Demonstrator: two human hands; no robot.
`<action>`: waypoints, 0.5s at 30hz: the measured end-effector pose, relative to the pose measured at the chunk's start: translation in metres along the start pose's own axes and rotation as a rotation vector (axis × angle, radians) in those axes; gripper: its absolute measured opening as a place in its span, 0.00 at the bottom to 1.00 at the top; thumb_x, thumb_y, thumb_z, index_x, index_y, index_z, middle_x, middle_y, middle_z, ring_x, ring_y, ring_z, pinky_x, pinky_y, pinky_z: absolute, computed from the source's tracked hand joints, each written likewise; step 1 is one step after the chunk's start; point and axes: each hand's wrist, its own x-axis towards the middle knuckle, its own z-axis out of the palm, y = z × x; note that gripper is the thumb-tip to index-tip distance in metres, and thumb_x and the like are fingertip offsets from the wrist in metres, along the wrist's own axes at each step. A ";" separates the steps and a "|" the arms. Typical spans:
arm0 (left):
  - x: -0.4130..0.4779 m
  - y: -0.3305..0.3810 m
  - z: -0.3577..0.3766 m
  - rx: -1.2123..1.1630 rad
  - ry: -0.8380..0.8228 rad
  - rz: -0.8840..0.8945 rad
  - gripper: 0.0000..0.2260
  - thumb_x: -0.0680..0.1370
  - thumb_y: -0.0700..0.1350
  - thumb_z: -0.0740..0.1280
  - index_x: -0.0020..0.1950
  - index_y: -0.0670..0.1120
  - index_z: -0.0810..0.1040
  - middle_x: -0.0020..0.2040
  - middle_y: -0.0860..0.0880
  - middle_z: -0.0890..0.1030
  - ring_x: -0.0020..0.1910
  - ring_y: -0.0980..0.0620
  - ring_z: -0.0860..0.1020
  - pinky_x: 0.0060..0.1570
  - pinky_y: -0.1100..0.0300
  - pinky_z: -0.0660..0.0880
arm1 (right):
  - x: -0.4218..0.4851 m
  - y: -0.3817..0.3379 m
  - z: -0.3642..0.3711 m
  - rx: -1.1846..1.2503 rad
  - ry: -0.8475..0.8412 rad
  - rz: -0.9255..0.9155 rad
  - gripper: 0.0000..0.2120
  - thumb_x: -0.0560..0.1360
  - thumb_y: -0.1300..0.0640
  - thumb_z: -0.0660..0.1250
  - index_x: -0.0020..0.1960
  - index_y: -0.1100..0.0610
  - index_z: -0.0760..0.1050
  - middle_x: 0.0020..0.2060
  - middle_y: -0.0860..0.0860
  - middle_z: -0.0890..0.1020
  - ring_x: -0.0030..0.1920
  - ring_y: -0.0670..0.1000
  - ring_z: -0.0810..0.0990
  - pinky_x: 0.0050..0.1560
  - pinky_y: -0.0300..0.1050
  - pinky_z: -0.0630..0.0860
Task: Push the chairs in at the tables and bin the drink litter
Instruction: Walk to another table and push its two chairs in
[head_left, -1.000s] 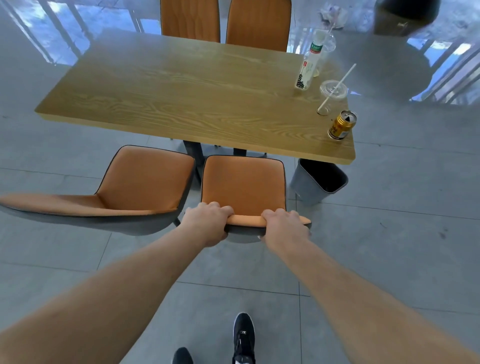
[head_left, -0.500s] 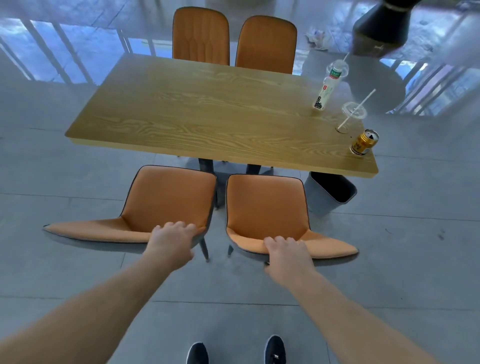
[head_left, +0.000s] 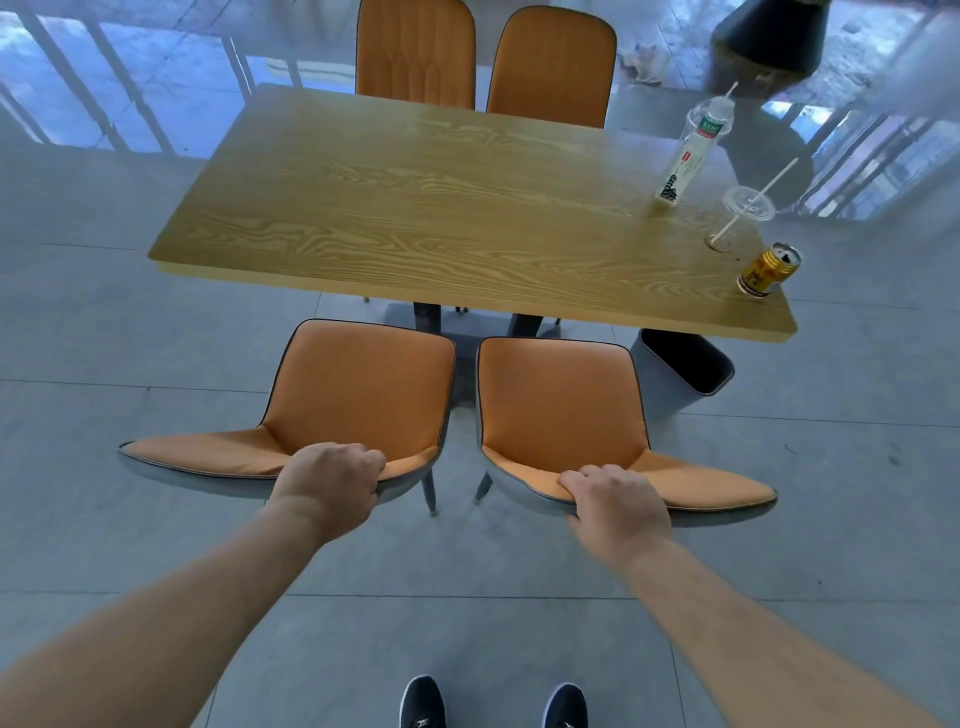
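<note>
Two orange chairs stand side by side at the near edge of the wooden table (head_left: 415, 208). My left hand (head_left: 330, 480) grips the top of the left chair's (head_left: 358, 384) backrest. My right hand (head_left: 615, 501) grips the top of the right chair's (head_left: 556, 400) backrest. Both seats are out from under the table. At the table's right end stand a plastic bottle (head_left: 693, 156), a clear cup with a straw (head_left: 743, 213) and a gold can (head_left: 769, 270).
A grey bin (head_left: 680, 374) stands on the floor under the table's right corner. Two more orange chairs (head_left: 483, 62) are tucked in at the far side. A dark round table (head_left: 763, 47) and crumpled paper (head_left: 641, 62) lie beyond. My shoes (head_left: 493, 704) are on grey tiles.
My left hand left the right chair and took hold of the left chair's backrest. The view pulled back, so both chairs sit further out from the table edge.
</note>
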 end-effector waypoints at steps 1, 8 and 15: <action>0.001 0.000 0.000 -0.018 0.014 0.023 0.06 0.76 0.49 0.70 0.40 0.52 0.76 0.35 0.52 0.80 0.31 0.47 0.79 0.31 0.56 0.74 | 0.000 -0.001 -0.001 0.008 0.011 -0.026 0.10 0.72 0.51 0.77 0.52 0.48 0.83 0.40 0.46 0.82 0.41 0.53 0.80 0.38 0.45 0.67; 0.014 0.013 0.001 0.002 0.063 0.148 0.07 0.78 0.46 0.69 0.40 0.51 0.78 0.33 0.52 0.79 0.27 0.51 0.75 0.28 0.59 0.70 | 0.002 -0.034 -0.002 0.121 0.064 -0.226 0.12 0.66 0.57 0.82 0.42 0.52 0.79 0.34 0.47 0.80 0.33 0.51 0.78 0.31 0.44 0.71; 0.010 0.023 0.001 -0.011 -0.008 0.093 0.08 0.79 0.52 0.69 0.42 0.52 0.78 0.34 0.54 0.78 0.28 0.54 0.75 0.31 0.59 0.77 | 0.002 -0.035 -0.001 0.142 0.033 -0.199 0.08 0.73 0.53 0.78 0.48 0.50 0.81 0.39 0.47 0.82 0.38 0.50 0.79 0.36 0.44 0.78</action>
